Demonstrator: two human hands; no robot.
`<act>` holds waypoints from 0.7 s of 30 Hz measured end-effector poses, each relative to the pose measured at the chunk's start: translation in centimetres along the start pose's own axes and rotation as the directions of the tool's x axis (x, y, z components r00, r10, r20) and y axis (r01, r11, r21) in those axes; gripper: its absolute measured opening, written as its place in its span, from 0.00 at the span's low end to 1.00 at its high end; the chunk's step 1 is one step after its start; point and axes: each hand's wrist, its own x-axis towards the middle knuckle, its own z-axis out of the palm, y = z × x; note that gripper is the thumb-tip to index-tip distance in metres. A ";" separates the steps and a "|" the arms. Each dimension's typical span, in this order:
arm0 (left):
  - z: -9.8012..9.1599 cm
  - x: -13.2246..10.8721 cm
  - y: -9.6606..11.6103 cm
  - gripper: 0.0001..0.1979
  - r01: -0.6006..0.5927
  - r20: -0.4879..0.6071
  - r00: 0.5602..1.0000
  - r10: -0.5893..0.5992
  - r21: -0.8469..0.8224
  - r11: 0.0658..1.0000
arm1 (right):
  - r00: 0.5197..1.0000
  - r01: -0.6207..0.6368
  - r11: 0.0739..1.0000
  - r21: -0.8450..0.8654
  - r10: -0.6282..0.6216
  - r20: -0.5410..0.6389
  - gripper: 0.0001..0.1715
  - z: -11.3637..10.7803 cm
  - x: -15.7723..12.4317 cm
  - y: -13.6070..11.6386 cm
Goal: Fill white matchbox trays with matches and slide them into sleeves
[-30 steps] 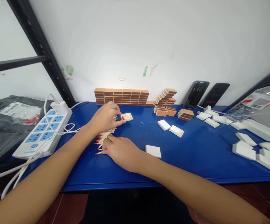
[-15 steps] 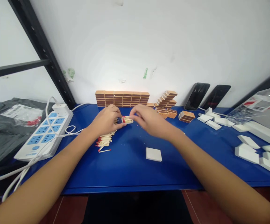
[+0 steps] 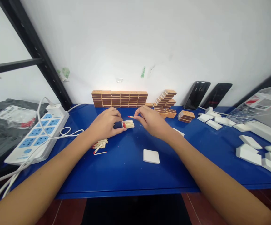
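Observation:
My left hand (image 3: 105, 124) is closed on a small white matchbox tray (image 3: 131, 125), its thumb along the near side. Inside the tray lie red-headed matches with their heads toward that hand. Just right of and behind the tray, my right hand (image 3: 149, 121) pinches a single match (image 3: 130, 117), red head pointing left. A loose pile of matches (image 3: 101, 143) lies on the table by my left wrist, partly hidden by the hand. Nearer to me a white rectangular piece (image 3: 151, 157) lies flat.
Stacked matchboxes (image 3: 120, 99) line the wall, with a stepped stack (image 3: 165, 99) to their right. Two dark phones (image 3: 196, 95) lean there. White blocks (image 3: 249, 155) lie at the right. A power strip (image 3: 38, 134) with cables is on the left of the blue table (image 3: 116, 175).
My right hand has drawn slightly back from the tray, and a match now shows in its fingertips. More of the tray is visible. The view has shifted slightly.

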 end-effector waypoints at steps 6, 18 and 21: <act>0.1 -0.1 0.1 0.15 -0.007 -0.008 1.000 0.007 0.002 1.000 | 0.998 -0.003 0.999 -0.046 0.006 0.058 0.06 0.2 -0.2 -0.2; 0.0 0.0 0.2 0.15 0.001 0.003 1.000 -0.001 0.005 1.000 | 0.997 -0.016 0.999 -0.049 0.020 0.076 0.06 0.0 -0.3 -0.6; 0.0 -0.1 0.2 0.15 -0.007 -0.001 1.000 0.007 0.014 1.000 | 0.998 -0.014 0.999 -0.048 0.017 0.055 0.06 0.0 -0.2 -0.5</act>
